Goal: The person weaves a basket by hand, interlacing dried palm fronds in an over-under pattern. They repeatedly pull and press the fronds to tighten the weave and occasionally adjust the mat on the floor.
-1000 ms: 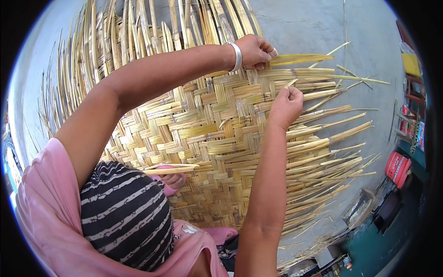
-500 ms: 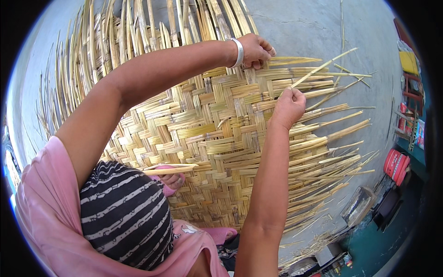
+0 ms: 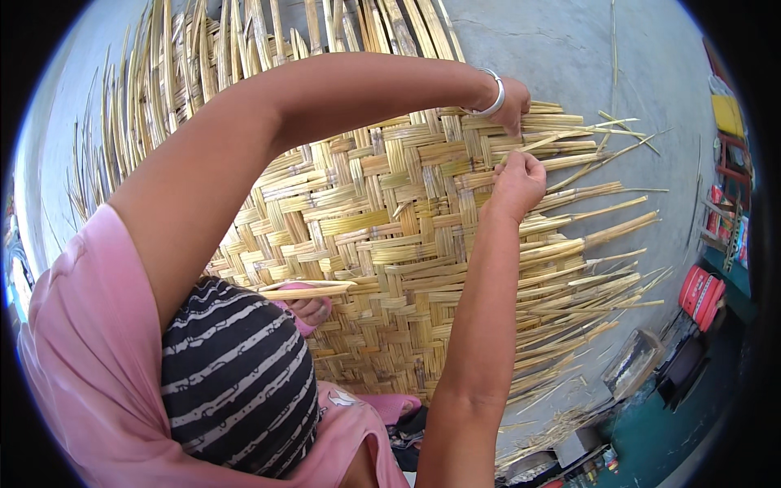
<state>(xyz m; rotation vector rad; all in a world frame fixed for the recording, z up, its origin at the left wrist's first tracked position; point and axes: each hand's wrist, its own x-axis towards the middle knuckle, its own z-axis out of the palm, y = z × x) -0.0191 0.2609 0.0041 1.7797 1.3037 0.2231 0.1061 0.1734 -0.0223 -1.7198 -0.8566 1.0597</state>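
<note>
A large mat of woven split-cane strips lies on the floor in front of me. My left hand, with a silver bangle at the wrist, is at the mat's upper right edge. Its fingers are mostly curled, one pointing down onto the strips; whether anything is between them is hidden. Just below it, my right hand is closed in a pinch on a thin cane strip, which slants up and right over the loose strip ends.
Unwoven strip ends fan out on the right, and long canes stick out at the top. A few canes lie by my lap near my foot in a pink slipper. A red bucket stands at the right.
My left hand has moved right and slightly down, closer to my right hand. The cane strip in my right hand has swung lower, toward the mat. My right hand has barely shifted.
</note>
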